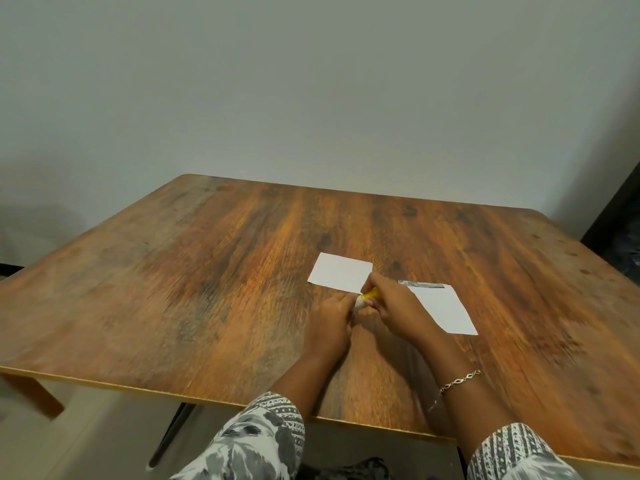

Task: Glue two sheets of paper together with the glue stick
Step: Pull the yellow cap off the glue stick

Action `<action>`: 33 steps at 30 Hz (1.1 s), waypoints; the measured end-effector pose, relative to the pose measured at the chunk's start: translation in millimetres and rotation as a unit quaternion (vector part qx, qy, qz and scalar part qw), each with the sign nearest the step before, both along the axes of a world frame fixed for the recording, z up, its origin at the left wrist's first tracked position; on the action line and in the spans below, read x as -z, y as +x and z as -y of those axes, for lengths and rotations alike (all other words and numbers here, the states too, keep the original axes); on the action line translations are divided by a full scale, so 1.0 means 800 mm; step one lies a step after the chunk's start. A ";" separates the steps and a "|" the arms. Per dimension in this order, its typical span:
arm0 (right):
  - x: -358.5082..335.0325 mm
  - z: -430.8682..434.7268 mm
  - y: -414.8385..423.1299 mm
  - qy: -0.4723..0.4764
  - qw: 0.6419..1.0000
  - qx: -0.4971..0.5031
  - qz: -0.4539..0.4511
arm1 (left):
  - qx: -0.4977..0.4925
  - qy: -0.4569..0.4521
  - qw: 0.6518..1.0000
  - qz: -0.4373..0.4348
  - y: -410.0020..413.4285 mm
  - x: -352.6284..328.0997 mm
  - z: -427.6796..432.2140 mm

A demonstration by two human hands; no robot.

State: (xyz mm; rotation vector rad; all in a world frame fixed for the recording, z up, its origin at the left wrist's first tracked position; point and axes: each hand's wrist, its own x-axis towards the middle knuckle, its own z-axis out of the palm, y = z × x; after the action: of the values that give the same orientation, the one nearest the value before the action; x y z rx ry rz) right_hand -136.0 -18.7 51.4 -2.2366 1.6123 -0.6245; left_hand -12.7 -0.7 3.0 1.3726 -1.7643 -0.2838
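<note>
Both hands meet over the middle of the wooden table around a small yellow-and-white glue stick. My left hand grips its white lower end. My right hand pinches its yellow upper end. One white sheet of paper lies flat just beyond the hands. A second white sheet, with a dark printed strip along its far edge, lies to the right, partly under my right hand.
A plain wall stands behind the table. A dark object sits off the table's far right corner. The table's near edge runs just in front of my patterned sleeves.
</note>
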 end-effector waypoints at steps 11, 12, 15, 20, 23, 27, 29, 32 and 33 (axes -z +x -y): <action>0.001 -0.007 -0.012 -0.031 0.999 -0.007 0.003 | 0.024 -0.019 0.999 0.033 -0.001 -0.002 -0.002; 0.000 -0.008 -0.014 -0.038 0.999 -0.013 0.010 | 0.026 -0.020 0.999 0.037 -0.001 -0.002 -0.002; -0.001 -0.014 -0.021 -0.057 0.998 -0.017 0.024 | 0.028 -0.021 0.998 0.055 -0.002 0.000 -0.001; 0.004 -0.023 -0.034 -0.112 0.993 -0.022 -0.022 | 0.034 -0.022 0.998 0.050 -0.012 -0.002 -0.003; 0.002 -0.029 -0.053 -0.169 0.985 -0.024 -0.028 | 0.027 -0.017 0.999 0.042 -0.013 -0.002 0.000; 0.005 -0.028 -0.086 -0.178 0.973 0.055 0.134 | -0.006 -0.003 1.000 -0.013 -0.011 -0.003 0.002; 0.015 -0.028 -0.102 -0.149 0.961 0.125 0.197 | -0.018 0.002 0.999 -0.028 -0.015 -0.004 0.003; 0.032 -0.025 -0.128 -0.130 0.937 0.214 0.242 | -0.034 0.008 0.997 -0.062 -0.024 -0.006 0.001; 0.036 -0.024 -0.138 -0.135 0.927 0.240 0.254 | -0.036 0.006 0.997 -0.073 -0.027 -0.006 0.001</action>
State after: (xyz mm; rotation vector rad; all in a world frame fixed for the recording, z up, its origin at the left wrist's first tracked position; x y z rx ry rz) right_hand -246.2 0.9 22.5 -1.6121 1.8605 -1.4941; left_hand -34.2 -1.5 8.0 1.3863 -1.5917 -0.3477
